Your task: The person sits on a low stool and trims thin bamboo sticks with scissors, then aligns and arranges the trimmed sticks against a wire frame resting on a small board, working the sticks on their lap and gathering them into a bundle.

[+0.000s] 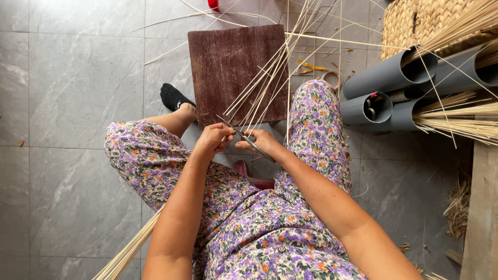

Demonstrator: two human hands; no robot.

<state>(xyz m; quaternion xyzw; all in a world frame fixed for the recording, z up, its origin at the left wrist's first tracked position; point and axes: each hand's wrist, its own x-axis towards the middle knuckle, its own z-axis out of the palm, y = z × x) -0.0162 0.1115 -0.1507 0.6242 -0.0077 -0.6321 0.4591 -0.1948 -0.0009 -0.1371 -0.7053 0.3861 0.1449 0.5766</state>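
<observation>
Grey floor tiles surround the dark wooden board (228,67). Near its front edge, the left hand (212,141) pinches thin bamboo splints (262,85); the right hand (264,141) grips a knife (246,137), seemingly mid-splitting, which likely needs steady guidance next.

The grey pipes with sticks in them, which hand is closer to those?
Right. The right hand holds a knife, on the side of the grey pipes. The left hand is farther away, pinching the thin sticks.
</observation>
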